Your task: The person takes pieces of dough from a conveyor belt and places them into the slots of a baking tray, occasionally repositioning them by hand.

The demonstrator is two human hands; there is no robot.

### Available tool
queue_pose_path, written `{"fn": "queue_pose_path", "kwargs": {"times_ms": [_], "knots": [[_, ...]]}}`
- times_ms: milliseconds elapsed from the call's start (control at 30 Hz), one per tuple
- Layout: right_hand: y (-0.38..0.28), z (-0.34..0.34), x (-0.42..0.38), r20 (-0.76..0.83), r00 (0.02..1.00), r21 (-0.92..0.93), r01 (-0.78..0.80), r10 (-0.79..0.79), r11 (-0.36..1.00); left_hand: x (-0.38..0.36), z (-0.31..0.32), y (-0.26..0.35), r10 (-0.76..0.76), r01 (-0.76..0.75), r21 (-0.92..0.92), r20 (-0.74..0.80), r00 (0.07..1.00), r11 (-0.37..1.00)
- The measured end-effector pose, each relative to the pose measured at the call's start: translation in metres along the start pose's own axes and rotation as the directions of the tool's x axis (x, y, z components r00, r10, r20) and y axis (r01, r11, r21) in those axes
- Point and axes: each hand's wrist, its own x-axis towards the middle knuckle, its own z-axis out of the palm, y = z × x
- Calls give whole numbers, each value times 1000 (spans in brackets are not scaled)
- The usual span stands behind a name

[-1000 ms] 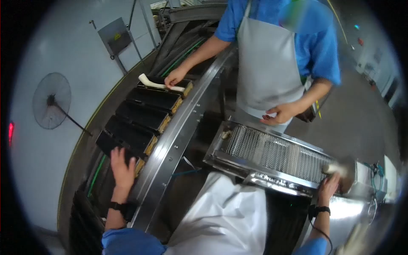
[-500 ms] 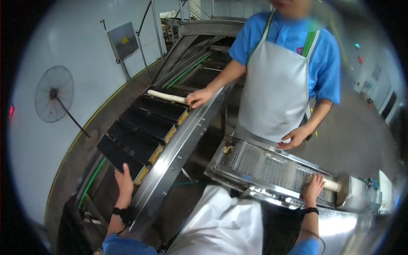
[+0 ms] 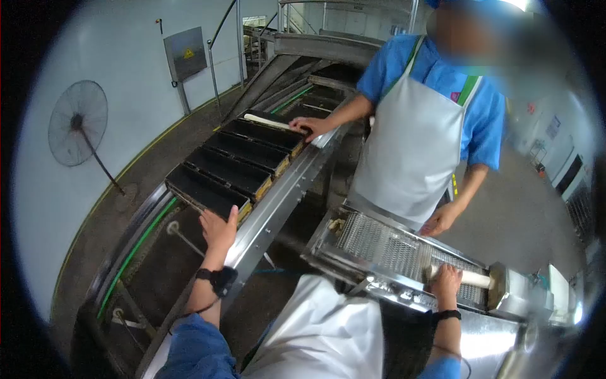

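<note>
My left hand presses against the near side of the closest black loaf pan, with the thumb raised and the fingers stretched along its edge. That pan stands in a row with several like it on a metal rail conveyor. Over on the right, my right hand has its fingers over a pale dough roll lying on a wire mesh belt. The roll's far end is at the mouth of a metal housing. Another long dough piece lies in the farthest pan of the row.
Opposite me stands a co-worker in a white apron. One of their hands is on the far pan, the other hangs by the mesh belt. Dough scraps sit at the belt's left end. A standing fan is by the wall.
The row of pans has shifted up and right along the rail, my left hand moving with it. My right hand and the dough roll are farther left. The co-worker's hand stays by the far pan.
</note>
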Motion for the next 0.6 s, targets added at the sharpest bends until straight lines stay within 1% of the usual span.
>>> {"fn": "queue_pose_path", "kwargs": {"times_ms": [33, 100, 133, 167, 233, 267, 300, 333, 367, 400, 433, 467, 500, 533, 600], "knots": [[-1, -4, -3, -5, 1000, -6, -2, 2, 1000, -2, 0, 1, 1, -1, -7, 2, 1000, 1000], [-7, -12, -11, -24, 1000, -55, 5, -7, 998, -7, -6, 1, 63, -61, 100, -22, 998, 993], [-16, -26, -15, -67, 998, -41, 0, -2, 999, -8, -4, 0, 50, -48, 95, -14, 999, 994], [-19, -27, -16, -60, 998, -52, 15, -18, 999, -8, -4, 0, 45, -43, 122, -12, 999, 992], [-25, -26, -22, -147, 987, 126, -41, 60, 991, -10, -5, -2, 20, -19, 150, -7, 1000, 989], [-33, -37, -18, -24, 996, 89, -83, 86, 993, -13, -8, -1, 19, -18, 132, -2, 1000, 991], [-41, -52, -11, -23, 997, 83, -69, 71, 994, -15, -11, 1, 20, -20, 112, 1, 1000, 994], [-49, -67, -4, 46, 993, 266, -116, 108, 957, -22, -19, 6, 20, -21, 94, 14, 1000, 995], [-56, -76, 3, 121, 983, 436, -174, 134, 883, -22, -18, 7, 10, -11, 94, 16, 1000, 995], [-49, -72, 18, 25, 994, 675, -92, 102, 732, -22, -17, 6, 20, -21, 87, 8, 1000, 996], [-44, -68, 35, -73, 993, 853, 11, 97, 522, -21, -16, 4, 30, -30, 81, 2, 1000, 996], [-64, -123, 42, -6, 999, 948, -11, 51, 318, -18, -10, 0, 44, -43, 81, -20, 999, 996], [-81, -156, 51, -77, 996, 993, 72, 47, 92, -19, -11, -1, 42, -40, 84, -18, 999, 996], [-92, -199, 56, 35, 999, 998, -33, -27, 47, -20, -12, 1, 40, -39, 70, -21, 999, 997], [-107, -236, 95, 47, 977, 974, -92, -209, -207, -19, -14, 2, 41, -39, 60, -27, 999, 997]]}}
